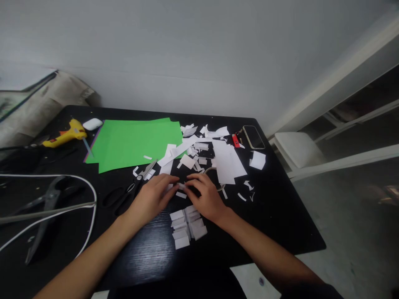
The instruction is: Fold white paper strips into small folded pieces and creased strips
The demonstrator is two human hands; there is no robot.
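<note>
1. We see the left hand [152, 198] lying low on the black counter [149, 253], its fingers [170, 179] stretched out flat with the tips pressing on a small white paper piece [181, 189].
2. The right hand [206, 198] meets it from the right. Its fingers [193, 179] are bent over the same piece, and we cannot tell whether they pinch it or only press it down.
3. The paper piece sits between the two hands, on the counter, just far of a pile of cut paper slips [186, 226] that lies near the wrists.
4. Black-handled scissors [132, 189] lie just left of the left hand, blades pointing far and right.
5. Far of the hands we find scattered white paper scraps [193, 151] and a larger white sheet [229, 162].
6. Green paper sheets [134, 143] lie far left, with a yellow glue gun [65, 133] and a white earbud case [92, 123] beyond their left edge.
7. At the far right corner are a red lighter [236, 141] and a phone [253, 137].
8. A white cable [92, 207] loops around large black shears [43, 207] at the near left.
</note>
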